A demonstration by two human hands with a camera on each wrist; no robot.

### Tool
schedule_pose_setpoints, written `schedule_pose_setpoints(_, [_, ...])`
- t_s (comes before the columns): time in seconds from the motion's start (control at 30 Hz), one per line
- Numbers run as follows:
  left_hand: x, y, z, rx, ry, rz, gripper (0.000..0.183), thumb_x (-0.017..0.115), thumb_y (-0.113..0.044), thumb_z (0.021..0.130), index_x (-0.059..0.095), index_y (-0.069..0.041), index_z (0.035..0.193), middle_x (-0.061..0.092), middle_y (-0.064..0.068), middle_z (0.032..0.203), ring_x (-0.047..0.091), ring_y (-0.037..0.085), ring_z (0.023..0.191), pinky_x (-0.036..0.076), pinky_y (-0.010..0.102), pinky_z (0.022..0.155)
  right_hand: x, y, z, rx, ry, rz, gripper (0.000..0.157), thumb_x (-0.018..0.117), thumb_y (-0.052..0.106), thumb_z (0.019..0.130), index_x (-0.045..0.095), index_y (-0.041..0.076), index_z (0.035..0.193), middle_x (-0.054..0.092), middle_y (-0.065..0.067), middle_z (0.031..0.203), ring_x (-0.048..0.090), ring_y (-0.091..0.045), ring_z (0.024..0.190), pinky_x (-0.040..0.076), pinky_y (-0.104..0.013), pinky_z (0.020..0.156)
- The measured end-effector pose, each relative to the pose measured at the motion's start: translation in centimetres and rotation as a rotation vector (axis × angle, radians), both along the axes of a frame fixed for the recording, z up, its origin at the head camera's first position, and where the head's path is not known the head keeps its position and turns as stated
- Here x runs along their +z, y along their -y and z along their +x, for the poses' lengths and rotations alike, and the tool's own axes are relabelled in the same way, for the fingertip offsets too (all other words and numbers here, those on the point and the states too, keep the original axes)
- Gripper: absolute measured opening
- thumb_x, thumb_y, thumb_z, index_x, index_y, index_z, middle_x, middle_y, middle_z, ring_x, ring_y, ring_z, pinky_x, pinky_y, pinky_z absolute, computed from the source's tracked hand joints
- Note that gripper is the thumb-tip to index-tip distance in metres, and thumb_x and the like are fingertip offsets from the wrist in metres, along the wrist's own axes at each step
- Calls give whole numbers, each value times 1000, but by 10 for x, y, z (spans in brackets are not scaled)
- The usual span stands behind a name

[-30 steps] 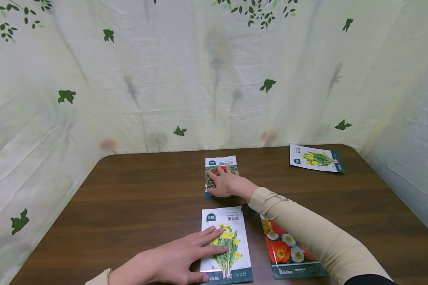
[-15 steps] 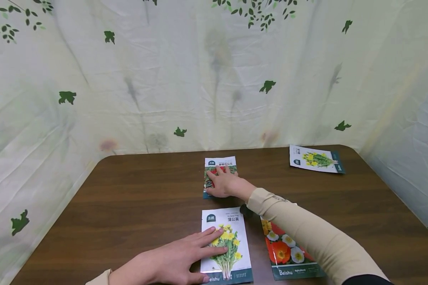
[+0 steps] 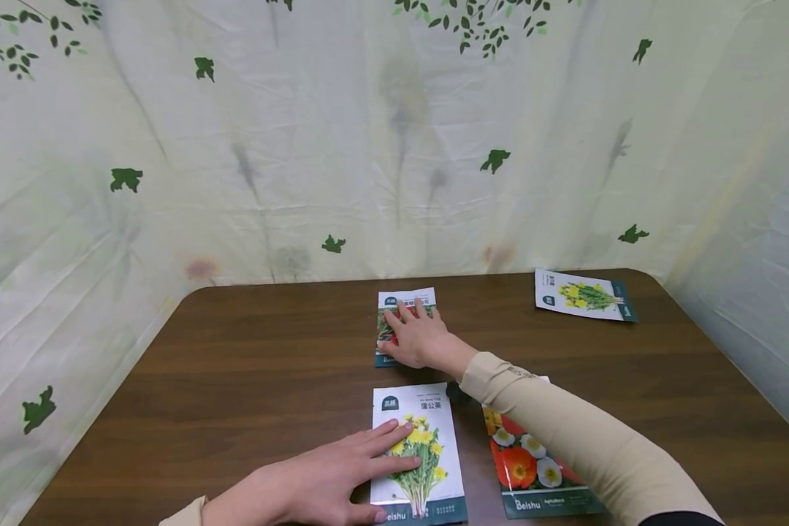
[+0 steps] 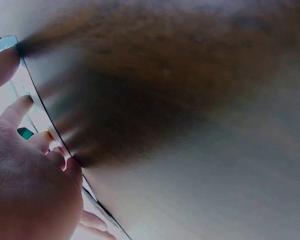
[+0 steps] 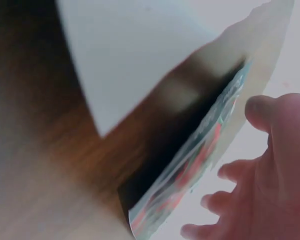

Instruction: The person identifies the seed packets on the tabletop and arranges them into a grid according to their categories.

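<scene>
White leaf-printed curtain (image 3: 289, 131): hung across the upper half, creased at left.
Brown wood-grain table (image 3: 250, 394): filling the lower half, rounded at both far corners.
Beige sleeve (image 3: 578, 424): slanted from lower right toward centre.
Near dandelion seed packet (image 3: 430, 471): face up at lower centre.
Poppy seed packet (image 3: 522, 467): face up at lower right, partly under the sleeve.
Left hand (image 3: 342, 471): laid on the near dandelion packet, fingers straight and spread.
Far yellow-flower seed packet (image 3: 585, 295): turned sideways, right of centre.
Right hand (image 3: 422, 340): spread flat over red petals, gripping nothing.
Red-flower seed packet (image 3: 389, 301): mid-frame, beneath that palm.
</scene>
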State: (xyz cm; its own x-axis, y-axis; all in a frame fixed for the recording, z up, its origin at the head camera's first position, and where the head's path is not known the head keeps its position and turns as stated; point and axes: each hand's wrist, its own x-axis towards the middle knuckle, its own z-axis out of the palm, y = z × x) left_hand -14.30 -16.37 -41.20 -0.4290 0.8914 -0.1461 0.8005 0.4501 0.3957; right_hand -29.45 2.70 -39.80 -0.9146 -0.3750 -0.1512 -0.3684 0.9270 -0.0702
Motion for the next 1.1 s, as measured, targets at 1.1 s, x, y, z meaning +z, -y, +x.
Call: schedule_pose_setpoints(1.1, [1,-1,-4,40,99,-27,60,49,-54,97,30,-42,153,13,-8,163,13,22,149,33,52,108,12,-74,7,24,-198,-75,74,47,55,98,26,16,157,19,-11,162,9,-35,149,11,-57,115])
